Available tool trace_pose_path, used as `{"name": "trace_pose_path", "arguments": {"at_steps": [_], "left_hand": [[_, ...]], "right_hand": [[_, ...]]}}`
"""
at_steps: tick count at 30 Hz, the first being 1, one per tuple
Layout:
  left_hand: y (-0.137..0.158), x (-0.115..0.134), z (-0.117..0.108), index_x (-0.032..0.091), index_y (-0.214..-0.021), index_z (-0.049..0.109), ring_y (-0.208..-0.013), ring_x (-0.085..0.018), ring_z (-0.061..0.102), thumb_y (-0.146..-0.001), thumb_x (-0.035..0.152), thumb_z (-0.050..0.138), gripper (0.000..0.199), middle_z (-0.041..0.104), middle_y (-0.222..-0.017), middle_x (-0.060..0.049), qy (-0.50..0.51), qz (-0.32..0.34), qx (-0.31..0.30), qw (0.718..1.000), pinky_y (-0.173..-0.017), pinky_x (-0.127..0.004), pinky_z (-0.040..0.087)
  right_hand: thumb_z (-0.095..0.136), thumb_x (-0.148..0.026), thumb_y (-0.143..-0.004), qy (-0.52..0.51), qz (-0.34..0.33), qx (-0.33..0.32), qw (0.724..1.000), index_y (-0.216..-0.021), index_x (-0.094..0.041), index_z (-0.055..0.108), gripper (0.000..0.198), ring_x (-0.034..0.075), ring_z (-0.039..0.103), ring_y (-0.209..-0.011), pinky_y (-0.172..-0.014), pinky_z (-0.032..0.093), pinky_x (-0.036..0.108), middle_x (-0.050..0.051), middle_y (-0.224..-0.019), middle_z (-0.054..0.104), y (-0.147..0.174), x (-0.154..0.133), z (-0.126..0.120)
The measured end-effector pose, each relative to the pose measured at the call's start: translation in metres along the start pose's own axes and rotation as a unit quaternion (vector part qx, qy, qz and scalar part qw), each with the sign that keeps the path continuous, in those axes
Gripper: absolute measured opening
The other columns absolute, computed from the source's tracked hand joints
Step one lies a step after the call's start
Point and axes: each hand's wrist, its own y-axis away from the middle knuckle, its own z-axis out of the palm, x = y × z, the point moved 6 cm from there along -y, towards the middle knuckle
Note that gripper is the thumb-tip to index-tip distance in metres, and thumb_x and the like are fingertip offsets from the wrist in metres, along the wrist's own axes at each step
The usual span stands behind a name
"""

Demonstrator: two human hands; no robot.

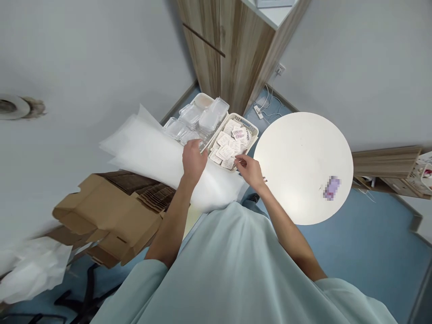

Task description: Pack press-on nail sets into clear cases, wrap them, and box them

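Note:
My left hand (pixel 195 161) is over the near edge of a white basket (pixel 204 98) of clear plastic boxes (pixel 209 120). Its fingers are loosely bent and apart, and nothing shows in them. Beside it, my right hand (pixel 249 170) reaches to the near right corner of a second white basket (pixel 254 127), full of small white printed cards (pixel 227 152). The fingertips of that hand are at the cards, slightly apart; I cannot see a card held between them. One card with a purple picture (pixel 239 133) lies on top of the heap.
White translucent sheets (pixel 151 148) lie below and left of the baskets. Flattened brown cardboard boxes (pixel 111 211) are stacked at the left. A round white table (pixel 300 153) stands at the right with a blurred purple item (pixel 332 187). Behind are a wooden cabinet (pixel 232 49) and a power strip (pixel 258 112).

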Motion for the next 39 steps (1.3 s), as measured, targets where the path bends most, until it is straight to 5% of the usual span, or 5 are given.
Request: {"name": "trace_pose_path", "arguments": {"at_steps": [10,21,27,32,39], "left_hand": [[-0.033,-0.043,0.022,0.004,-0.166,0.06,-0.17,-0.048,0.046,-0.104,0.018,0.066,0.063,0.045,-0.186,-0.031,-0.078,-0.043,-0.051,0.995,-0.144,-0.061,0.039],[-0.037,-0.031,0.011,0.001,-0.164,0.052,-0.164,-0.049,0.05,-0.082,0.015,0.089,0.091,0.065,-0.162,-0.033,0.009,-0.061,0.013,0.998,-0.144,-0.068,0.034],[0.015,0.023,0.021,0.019,-0.167,0.051,-0.145,-0.034,0.072,-0.086,0.032,0.095,0.093,0.072,-0.157,-0.016,0.24,-0.012,-0.042,0.97,-0.129,-0.055,0.06],[0.085,0.106,0.007,0.026,-0.175,0.049,-0.158,-0.036,0.066,-0.092,0.048,0.092,0.096,0.067,-0.168,-0.017,0.32,0.123,-0.138,0.929,-0.132,-0.056,0.059],[0.149,0.193,0.011,0.028,-0.176,0.053,-0.16,-0.039,0.065,-0.094,0.056,0.092,0.095,0.069,-0.167,-0.016,0.365,0.193,-0.225,0.882,-0.134,-0.06,0.059]], "right_hand": [[0.071,-0.03,-0.107,-0.013,0.011,0.007,1.0,-0.121,-0.023,0.085,0.021,0.023,0.086,-0.103,-0.103,0.069,0.038,0.007,-0.115,0.092,-0.007,-0.022,0.007],[0.07,-0.03,-0.107,-0.043,0.007,0.008,0.999,-0.123,-0.019,0.084,0.024,0.023,0.085,-0.101,-0.104,0.068,0.038,0.008,-0.115,0.091,0.004,-0.02,0.001],[0.082,-0.05,-0.102,-0.141,-0.004,0.009,0.99,-0.13,-0.021,0.082,0.041,0.024,0.086,-0.111,-0.106,0.07,0.04,0.011,-0.129,0.09,0.016,-0.015,-0.017],[0.09,-0.076,-0.092,-0.227,-0.07,0.011,0.971,-0.147,-0.026,0.076,0.076,0.029,0.081,-0.135,-0.111,0.072,0.042,0.014,-0.156,0.079,0.063,-0.021,-0.064],[0.085,-0.074,-0.098,-0.198,-0.106,0.032,0.974,-0.164,-0.035,0.066,0.079,0.034,0.072,-0.153,-0.122,0.068,0.05,0.01,-0.172,0.068,0.146,-0.009,-0.135]]}}
